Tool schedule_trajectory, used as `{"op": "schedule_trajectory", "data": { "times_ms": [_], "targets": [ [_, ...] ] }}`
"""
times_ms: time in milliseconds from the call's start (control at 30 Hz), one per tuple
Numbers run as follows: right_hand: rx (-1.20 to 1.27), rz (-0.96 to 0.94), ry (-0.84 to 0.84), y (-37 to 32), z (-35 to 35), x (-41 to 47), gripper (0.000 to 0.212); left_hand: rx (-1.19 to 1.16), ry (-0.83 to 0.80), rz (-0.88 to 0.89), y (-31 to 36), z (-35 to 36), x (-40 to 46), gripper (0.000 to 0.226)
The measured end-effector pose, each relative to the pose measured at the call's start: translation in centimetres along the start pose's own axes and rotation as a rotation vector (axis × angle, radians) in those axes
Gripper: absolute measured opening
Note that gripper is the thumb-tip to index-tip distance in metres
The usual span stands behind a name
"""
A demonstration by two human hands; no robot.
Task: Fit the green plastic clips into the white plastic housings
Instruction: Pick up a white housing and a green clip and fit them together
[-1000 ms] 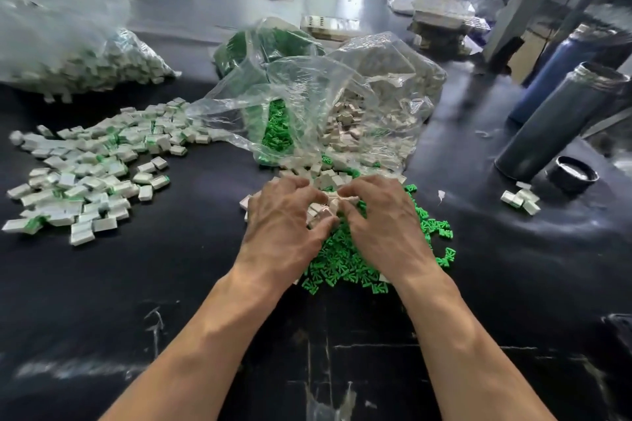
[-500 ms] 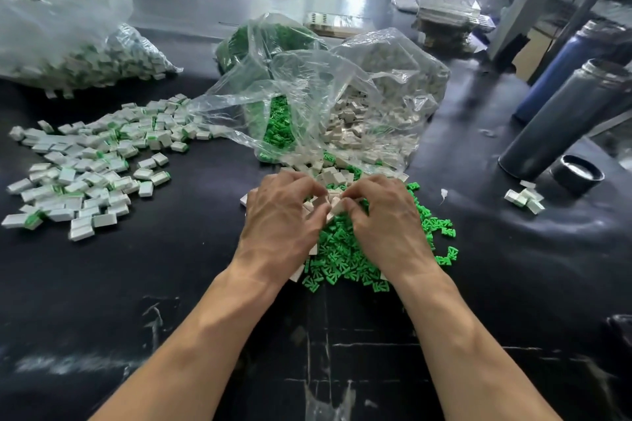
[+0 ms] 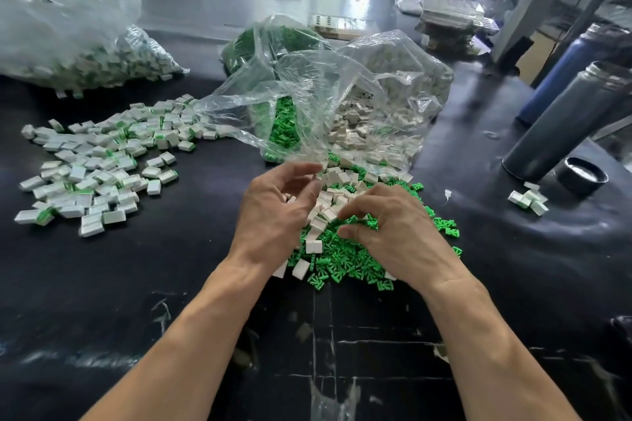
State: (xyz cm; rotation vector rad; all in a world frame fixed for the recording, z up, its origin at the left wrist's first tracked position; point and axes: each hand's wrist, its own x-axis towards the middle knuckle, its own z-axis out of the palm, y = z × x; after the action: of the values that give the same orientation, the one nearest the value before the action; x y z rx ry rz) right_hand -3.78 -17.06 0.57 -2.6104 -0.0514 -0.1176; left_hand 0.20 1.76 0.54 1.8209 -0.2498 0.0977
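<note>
The left hand (image 3: pixel 273 215) is held just above the near heap, its fingers loosely curled and spread; nothing can be seen gripped in them. The right hand (image 3: pixel 386 232) is laid on the green clips (image 3: pixel 345 260), fingers bent down into the heap; whether a clip is pinched cannot be told. White housings (image 3: pixel 333 195) are scattered between and just beyond the two hands, on the black table (image 3: pixel 102 301). Behind them an open clear bag (image 3: pixel 307 85) is spilling more clips and housings. A spread of fitted pieces (image 3: pixel 99 164) is seen well to the left.
</note>
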Motion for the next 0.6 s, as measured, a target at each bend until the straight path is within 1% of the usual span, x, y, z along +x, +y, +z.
{"op": "schedule_trajectory", "data": {
  "times_ms": [100, 200, 267, 400, 467, 600],
  "targets": [
    [-0.013, -0.013, 0.0, -0.06, -0.1, 0.09, 0.024, -0.14, -0.014, -0.024, -0.07, 0.01, -0.02, 0.022],
    [0.016, -0.056, -0.057, 0.13, -0.47, -0.28, 0.027, -0.243, -0.053, -0.044, -0.1, -0.15, 0.05, 0.023],
    [-0.01, -0.075, -0.097, 0.15, -0.65, -0.48, 0.025, -0.254, -0.055, -0.076, -0.11, -0.22, 0.13, 0.021],
    [-0.042, -0.07, -0.09, -0.16, -0.65, -0.37, 0.015, -0.305, -0.038, -0.139, -0.02, -0.1, 0.26, 0.017],
    [-0.026, -0.061, -0.087, -0.22, -0.61, -0.35, 0.011, -0.33, -0.02, -0.143, -0.02, -0.1, 0.27, 0.02],
    [-0.006, -0.055, -0.076, -0.08, -0.36, -0.25, 0.01, -0.33, -0.028, -0.134, -0.18, -0.05, 0.22, 0.014]
  ]
}}
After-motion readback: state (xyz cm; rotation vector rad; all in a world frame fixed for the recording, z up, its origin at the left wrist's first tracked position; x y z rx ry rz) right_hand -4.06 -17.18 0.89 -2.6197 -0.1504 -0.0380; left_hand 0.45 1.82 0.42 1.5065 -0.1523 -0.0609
